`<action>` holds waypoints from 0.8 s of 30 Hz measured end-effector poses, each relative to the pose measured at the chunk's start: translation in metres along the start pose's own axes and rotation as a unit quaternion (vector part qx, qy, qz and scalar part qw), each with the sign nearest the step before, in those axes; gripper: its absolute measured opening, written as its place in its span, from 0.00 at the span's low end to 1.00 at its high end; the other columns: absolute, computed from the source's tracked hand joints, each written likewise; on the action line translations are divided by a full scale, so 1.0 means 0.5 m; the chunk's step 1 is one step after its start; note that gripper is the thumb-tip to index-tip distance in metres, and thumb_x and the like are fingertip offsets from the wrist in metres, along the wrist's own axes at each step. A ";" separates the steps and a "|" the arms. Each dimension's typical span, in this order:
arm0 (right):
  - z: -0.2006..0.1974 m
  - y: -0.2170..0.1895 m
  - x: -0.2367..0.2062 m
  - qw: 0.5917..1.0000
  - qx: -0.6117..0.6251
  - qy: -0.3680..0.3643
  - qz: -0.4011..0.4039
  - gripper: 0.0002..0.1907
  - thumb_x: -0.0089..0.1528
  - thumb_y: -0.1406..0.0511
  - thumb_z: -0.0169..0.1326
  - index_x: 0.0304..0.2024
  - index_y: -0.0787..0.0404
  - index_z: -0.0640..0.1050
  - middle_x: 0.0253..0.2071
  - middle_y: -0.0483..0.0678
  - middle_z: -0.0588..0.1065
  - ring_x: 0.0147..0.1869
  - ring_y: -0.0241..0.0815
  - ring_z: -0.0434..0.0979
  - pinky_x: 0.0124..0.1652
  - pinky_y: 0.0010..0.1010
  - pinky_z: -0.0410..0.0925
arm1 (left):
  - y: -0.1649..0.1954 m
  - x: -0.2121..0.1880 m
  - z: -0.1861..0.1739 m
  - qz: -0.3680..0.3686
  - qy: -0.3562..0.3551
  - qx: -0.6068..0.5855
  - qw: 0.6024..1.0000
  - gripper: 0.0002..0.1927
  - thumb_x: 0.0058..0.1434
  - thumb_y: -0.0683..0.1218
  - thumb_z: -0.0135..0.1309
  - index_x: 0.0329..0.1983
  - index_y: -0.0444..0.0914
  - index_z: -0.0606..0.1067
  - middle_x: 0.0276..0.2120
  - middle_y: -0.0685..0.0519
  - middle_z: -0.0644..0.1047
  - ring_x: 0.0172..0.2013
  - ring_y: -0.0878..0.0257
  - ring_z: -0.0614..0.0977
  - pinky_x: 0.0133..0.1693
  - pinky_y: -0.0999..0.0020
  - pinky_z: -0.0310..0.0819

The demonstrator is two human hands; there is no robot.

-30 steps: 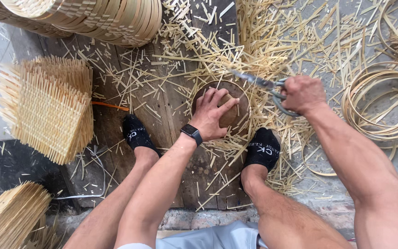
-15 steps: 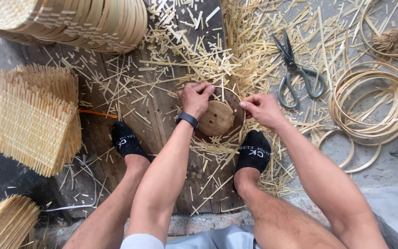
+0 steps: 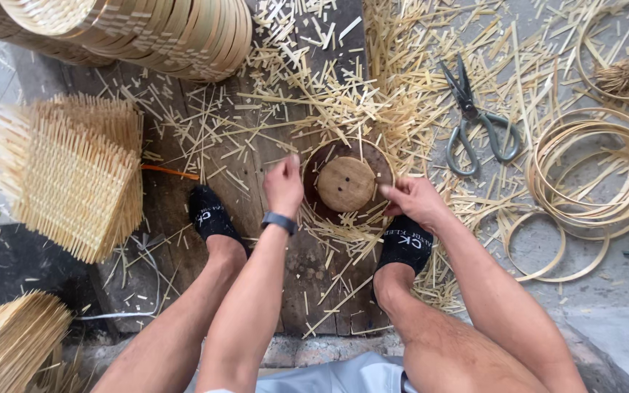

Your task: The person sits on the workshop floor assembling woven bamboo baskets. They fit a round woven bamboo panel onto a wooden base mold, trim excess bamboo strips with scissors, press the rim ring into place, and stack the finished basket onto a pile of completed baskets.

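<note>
Scissors point(image 3: 475, 120) put down among the cuttings, right of the round wooden form point(image 3: 346, 183). Both hands returned to the form between the feet: left hand point(image 3: 283, 185) fingers curled on its left rim, right hand point(image 3: 415, 201) pinching the right rim. Stacked baskets point(image 3: 147, 29) nested, contents unseen.

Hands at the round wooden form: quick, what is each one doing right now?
Left hand: fingers curled at the left rim of the wooden form; a firm grip cannot be told.
Right hand: fingers pinching the form's right rim.
Scissors: lying unheld.
</note>
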State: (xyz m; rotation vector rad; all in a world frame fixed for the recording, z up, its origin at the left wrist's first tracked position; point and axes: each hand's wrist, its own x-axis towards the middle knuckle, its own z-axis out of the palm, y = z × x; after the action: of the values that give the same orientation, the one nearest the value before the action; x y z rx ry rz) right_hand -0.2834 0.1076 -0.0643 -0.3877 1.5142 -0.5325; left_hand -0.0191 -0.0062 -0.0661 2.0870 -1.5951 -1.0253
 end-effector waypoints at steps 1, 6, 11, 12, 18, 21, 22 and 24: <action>0.000 0.014 -0.005 0.999 0.042 0.003 -0.014 0.10 0.62 0.64 0.60 0.39 0.66 0.80 0.34 0.48 0.80 0.33 0.38 0.81 0.36 0.30 0.78 | -0.021 -0.018 -0.006 -0.072 -0.049 -0.084 0.993 0.16 0.68 0.53 0.60 0.52 0.39 0.83 0.39 0.50 0.82 0.37 0.60 0.82 0.41 0.62 0.76; 0.009 0.053 0.008 0.989 0.144 0.009 -0.041 0.12 0.62 0.68 0.63 0.34 0.75 0.77 0.33 0.52 0.78 0.31 0.43 0.82 0.33 0.34 0.80 | -0.066 -0.052 -0.005 -0.242 -0.119 -0.277 0.922 0.16 0.54 0.43 0.67 0.45 0.33 0.82 0.34 0.55 0.83 0.31 0.68 0.82 0.27 0.69 0.80; 0.023 0.039 0.001 0.990 0.108 0.089 -0.032 0.06 0.61 0.70 0.61 0.36 0.71 0.80 0.32 0.52 0.78 0.30 0.43 0.80 0.31 0.35 0.77 | -0.045 -0.050 -0.008 -0.268 -0.101 -0.289 0.914 0.12 0.57 0.41 0.68 0.42 0.31 0.81 0.34 0.50 0.82 0.30 0.62 0.82 0.28 0.67 0.79; 0.022 0.035 -0.005 0.989 0.106 0.097 -0.038 0.06 0.61 0.70 0.61 0.36 0.71 0.80 0.32 0.51 0.79 0.30 0.43 0.80 0.30 0.35 0.77 | -0.042 -0.054 -0.010 -0.271 -0.102 -0.303 0.908 0.12 0.58 0.41 0.67 0.42 0.31 0.80 0.35 0.50 0.82 0.31 0.62 0.82 0.29 0.67 0.80; 0.031 0.045 -0.018 0.986 0.163 0.017 -0.034 0.06 0.62 0.72 0.59 0.37 0.72 0.76 0.33 0.52 0.80 0.34 0.44 0.85 0.33 0.34 0.80 | -0.054 -0.152 0.034 -0.325 -0.178 -0.468 0.802 0.14 0.64 0.40 0.58 0.49 0.29 0.73 0.42 0.46 0.80 0.38 0.56 0.85 0.39 0.58 0.87; 0.052 0.062 -0.006 0.986 0.147 0.064 -0.041 0.05 0.62 0.72 0.58 0.37 0.71 0.75 0.33 0.55 0.79 0.33 0.48 0.83 0.32 0.37 0.80 | -0.065 -0.181 0.068 -0.310 -0.135 -0.463 0.819 0.12 0.64 0.40 0.57 0.49 0.29 0.75 0.42 0.46 0.81 0.37 0.57 0.84 0.38 0.59 0.84; 0.056 0.063 -0.003 0.986 0.148 0.063 -0.035 0.06 0.63 0.72 0.58 0.38 0.71 0.74 0.32 0.55 0.79 0.33 0.48 0.83 0.32 0.37 0.80 | -0.061 -0.185 0.072 -0.320 -0.128 -0.455 0.821 0.13 0.64 0.40 0.57 0.49 0.29 0.75 0.42 0.46 0.81 0.37 0.56 0.84 0.37 0.58 0.84; 0.058 0.055 -0.005 0.986 0.149 0.062 -0.038 0.08 0.63 0.72 0.58 0.40 0.73 0.74 0.32 0.56 0.79 0.34 0.48 0.83 0.33 0.39 0.79 | -0.056 -0.180 0.071 -0.328 -0.113 -0.443 0.827 0.13 0.63 0.40 0.57 0.49 0.29 0.75 0.41 0.46 0.81 0.37 0.56 0.84 0.36 0.58 0.84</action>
State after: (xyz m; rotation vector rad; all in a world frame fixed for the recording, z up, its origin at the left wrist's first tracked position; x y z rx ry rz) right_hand -0.2520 0.1294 -0.0766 -0.1822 1.5145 -0.8438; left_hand -0.0352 0.0925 -0.0772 1.8155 -0.2174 -1.8257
